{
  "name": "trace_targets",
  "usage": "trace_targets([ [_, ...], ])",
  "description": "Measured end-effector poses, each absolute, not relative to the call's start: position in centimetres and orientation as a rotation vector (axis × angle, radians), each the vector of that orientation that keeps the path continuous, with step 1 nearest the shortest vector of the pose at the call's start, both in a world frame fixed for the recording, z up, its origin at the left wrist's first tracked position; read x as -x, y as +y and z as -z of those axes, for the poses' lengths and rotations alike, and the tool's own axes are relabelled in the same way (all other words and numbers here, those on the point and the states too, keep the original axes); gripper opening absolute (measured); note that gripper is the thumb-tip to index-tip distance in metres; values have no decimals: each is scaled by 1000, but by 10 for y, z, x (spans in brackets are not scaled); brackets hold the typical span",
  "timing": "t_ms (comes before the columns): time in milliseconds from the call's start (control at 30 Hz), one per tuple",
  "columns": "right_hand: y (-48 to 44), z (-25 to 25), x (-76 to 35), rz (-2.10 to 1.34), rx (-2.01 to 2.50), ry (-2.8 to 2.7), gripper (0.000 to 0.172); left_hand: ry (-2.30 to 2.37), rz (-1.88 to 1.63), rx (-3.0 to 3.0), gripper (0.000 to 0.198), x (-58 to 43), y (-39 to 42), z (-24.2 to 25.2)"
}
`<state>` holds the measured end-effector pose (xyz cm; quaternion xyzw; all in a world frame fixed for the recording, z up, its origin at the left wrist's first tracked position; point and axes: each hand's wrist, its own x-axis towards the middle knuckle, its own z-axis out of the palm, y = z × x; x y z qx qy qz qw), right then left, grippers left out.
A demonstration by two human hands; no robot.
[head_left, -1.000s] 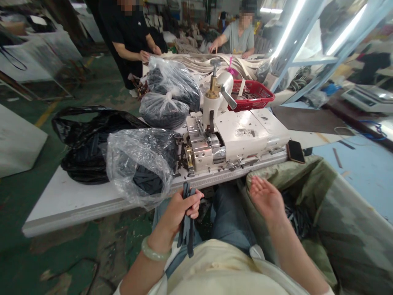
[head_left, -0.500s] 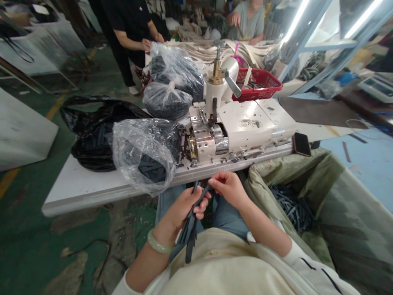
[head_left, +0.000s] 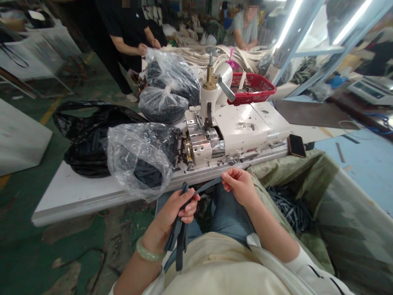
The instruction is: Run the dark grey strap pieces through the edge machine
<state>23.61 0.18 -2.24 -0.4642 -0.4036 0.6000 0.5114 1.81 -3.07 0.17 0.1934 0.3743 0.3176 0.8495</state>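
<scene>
The left hand [head_left: 173, 215], with a jade bangle [head_left: 147, 250] on its wrist, has its fingers [head_left: 190, 203] clenched around a bunch of dark grey strips [head_left: 180, 241], which hang down over the lap. A single strip [head_left: 208, 185] is stretched from that bunch across to the right hand [head_left: 241, 188], where its end is pinched between the fingers [head_left: 229, 178], above the jeans [head_left: 229, 217]. The strips appear to be in the course of being separated one at a time, and the next move seems to call for this strip to be drawn clear of the bunch. Just ahead, a white machine [head_left: 236, 131] is mounted on the bench [head_left: 70, 200], with a clear bag [head_left: 138, 162] of similar strips and a black bag [head_left: 92, 143] set to its left. A phone [head_left: 296, 145] is placed near the bench edge, and a red basket [head_left: 253, 88] is seen beyond the machine. To the right of the lap, loose strips [head_left: 287, 209] are heaped in a lined sack [head_left: 325, 196]. Two co-workers [head_left: 245, 28] are seen at the far end, among pale bands [head_left: 221, 57].
</scene>
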Motion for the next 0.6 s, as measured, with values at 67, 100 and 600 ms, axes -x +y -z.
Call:
trace_targets([
  [67, 1, 24, -239, -1438, 1058, -995, 23, 813, -693, -419, 27, -18, -30, -1],
  [100, 0, 24, -241, -1435, 1018, -1003, 21, 827, -715, -430, 25, -18, -29, -1],
  [600, -15, 30, -254, -1637, 844, -774, 35, 975, -946, -535, 24, -26, -25, -7],
])
